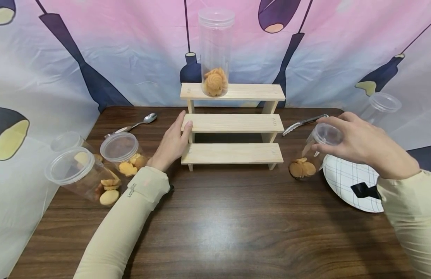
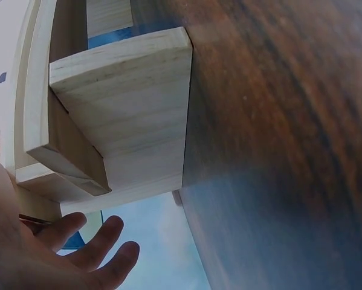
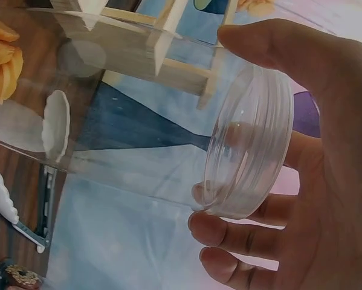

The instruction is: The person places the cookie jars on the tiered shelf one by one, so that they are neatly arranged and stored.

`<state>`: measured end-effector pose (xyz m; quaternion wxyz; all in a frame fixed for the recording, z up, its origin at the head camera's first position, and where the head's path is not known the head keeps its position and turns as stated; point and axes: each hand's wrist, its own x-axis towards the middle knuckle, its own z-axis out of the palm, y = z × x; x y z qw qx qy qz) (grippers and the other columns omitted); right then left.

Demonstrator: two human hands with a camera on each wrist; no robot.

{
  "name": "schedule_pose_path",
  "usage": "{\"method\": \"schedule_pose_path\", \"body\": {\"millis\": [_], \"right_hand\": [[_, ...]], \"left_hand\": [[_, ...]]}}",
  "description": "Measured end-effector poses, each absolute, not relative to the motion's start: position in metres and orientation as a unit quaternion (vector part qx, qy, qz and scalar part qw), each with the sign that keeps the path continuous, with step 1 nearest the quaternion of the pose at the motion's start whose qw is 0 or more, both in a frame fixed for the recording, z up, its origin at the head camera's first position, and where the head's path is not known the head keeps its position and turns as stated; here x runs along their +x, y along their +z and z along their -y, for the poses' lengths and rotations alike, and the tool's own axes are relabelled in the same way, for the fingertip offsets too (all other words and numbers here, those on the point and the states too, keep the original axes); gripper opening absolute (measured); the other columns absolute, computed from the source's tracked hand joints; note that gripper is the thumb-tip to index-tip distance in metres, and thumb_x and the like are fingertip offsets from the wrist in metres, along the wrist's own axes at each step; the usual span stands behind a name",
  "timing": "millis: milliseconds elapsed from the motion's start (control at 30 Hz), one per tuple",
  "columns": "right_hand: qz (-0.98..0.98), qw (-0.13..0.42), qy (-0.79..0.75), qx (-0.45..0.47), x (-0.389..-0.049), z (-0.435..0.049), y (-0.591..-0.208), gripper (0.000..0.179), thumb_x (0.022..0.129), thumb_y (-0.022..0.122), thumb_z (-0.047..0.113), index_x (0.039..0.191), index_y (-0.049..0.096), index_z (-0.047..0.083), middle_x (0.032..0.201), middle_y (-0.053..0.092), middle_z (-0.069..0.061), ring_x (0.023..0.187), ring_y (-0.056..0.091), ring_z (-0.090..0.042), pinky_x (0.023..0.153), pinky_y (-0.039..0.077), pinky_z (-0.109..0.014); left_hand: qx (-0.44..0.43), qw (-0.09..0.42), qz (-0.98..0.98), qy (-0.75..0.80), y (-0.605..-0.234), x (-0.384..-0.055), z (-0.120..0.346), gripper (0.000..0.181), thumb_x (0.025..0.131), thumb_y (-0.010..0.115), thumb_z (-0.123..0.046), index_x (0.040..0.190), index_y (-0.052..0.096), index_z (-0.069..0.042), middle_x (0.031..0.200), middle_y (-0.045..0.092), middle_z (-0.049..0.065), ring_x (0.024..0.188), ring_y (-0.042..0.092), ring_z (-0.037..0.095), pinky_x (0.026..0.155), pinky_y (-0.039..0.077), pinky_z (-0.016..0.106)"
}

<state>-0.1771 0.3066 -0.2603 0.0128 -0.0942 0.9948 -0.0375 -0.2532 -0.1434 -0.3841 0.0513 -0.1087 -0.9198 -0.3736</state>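
Left hand (image 1: 170, 143): fingers loosely extended, touching the left end of the wooden stand (image 1: 232, 123), with the thumb at the middle shelf. Three of its fingertips are clear of the wood in the left wrist view.

Right hand (image 1: 358, 141): grasping the held jar (image 1: 307, 157) at its lid, thumb on one side, fingers on the other. The held jar is to the right of the wooden stand, round biscuits at its bottom; whether its base touches the worktop (image 1: 215, 228) cannot be told.

Count: one stand with three shelves; six clear lidded jars. One is in the right hand. The upper jar (image 1: 216, 50) stands on the top shelf, left of centre, with biscuits inside. Three left jars (image 1: 119, 149) are grouped beside the left forearm. The far-right jar (image 1: 382, 104) is behind the right hand, which hides its lower part.

Also present: one spoon (image 1: 142, 122) behind the left jars, one pair of tongs (image 1: 300, 124) right of the wooden stand, and one grid-patterned plate (image 1: 342, 180), partly covered by the right forearm. A patterned curtain (image 1: 145, 50) hangs behind.
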Motion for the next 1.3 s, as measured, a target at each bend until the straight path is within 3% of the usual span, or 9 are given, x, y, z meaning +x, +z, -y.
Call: {"method": "schedule_pose_path", "body": {"millis": [367, 633, 833, 967, 1300], "right_hand": [[-0.993, -0.009, -0.022, -0.119, -0.188, -0.304, -0.224, 0.079, 0.087, 0.066, 0.062, 0.149, 0.045, 0.018, 0.137, 0.041, -0.032, 0.114, 0.049, -0.050, 0.076, 0.043, -0.072], [-0.995, 0.029, -0.003, -0.091, -0.202, -0.299, -0.194, 0.088, 0.089, 0.057, 0.068, 0.159, 0.028, 0.022, 0.146, 0.029, -0.038, 0.116, 0.044, -0.057, 0.075, 0.041, -0.077], [-0.995, 0.005, -0.025, -0.100, -0.216, -0.295, -0.170, 0.085, 0.092, 0.059, 0.061, 0.160, 0.025, 0.022, 0.144, 0.028, -0.043, 0.113, 0.044, -0.056, 0.079, 0.038, -0.076], [-0.994, -0.010, -0.050, -0.093, -0.226, -0.286, -0.149, 0.083, 0.092, 0.060, 0.058, 0.160, 0.026, 0.023, 0.145, 0.027, -0.040, 0.109, 0.045, -0.053, 0.079, 0.038, -0.072], [-0.992, -0.059, -0.067, -0.087, -0.255, -0.245, -0.118, 0.081, 0.091, 0.058, 0.055, 0.159, 0.028, 0.023, 0.152, 0.024, -0.034, 0.122, 0.035, -0.050, 0.091, 0.033, -0.065]], "left_hand": [[-0.110, 0.047, 0.918, -0.378, -0.383, -0.251, 0.144, 0.074, 0.103, 0.024, -0.062, 0.162, 0.012, -0.018, 0.164, 0.022, 0.010, 0.149, 0.026, 0.030, 0.119, 0.025, 0.049], [-0.110, 0.045, 0.920, -0.374, -0.383, -0.251, 0.145, 0.074, 0.103, 0.023, -0.063, 0.162, 0.012, -0.020, 0.164, 0.022, 0.009, 0.149, 0.025, 0.030, 0.119, 0.025, 0.049], [-0.107, 0.044, 0.920, -0.375, -0.383, -0.252, 0.145, 0.074, 0.102, 0.023, -0.063, 0.162, 0.012, -0.021, 0.164, 0.023, 0.010, 0.149, 0.026, 0.031, 0.119, 0.025, 0.050], [-0.108, 0.048, 0.921, -0.372, -0.383, -0.252, 0.146, 0.074, 0.103, 0.023, -0.063, 0.162, 0.013, -0.020, 0.164, 0.023, 0.011, 0.149, 0.026, 0.031, 0.119, 0.025, 0.050], [-0.110, 0.047, 0.920, -0.374, -0.384, -0.251, 0.145, 0.074, 0.103, 0.023, -0.063, 0.162, 0.013, -0.019, 0.164, 0.023, 0.011, 0.148, 0.027, 0.031, 0.119, 0.026, 0.049]]}}
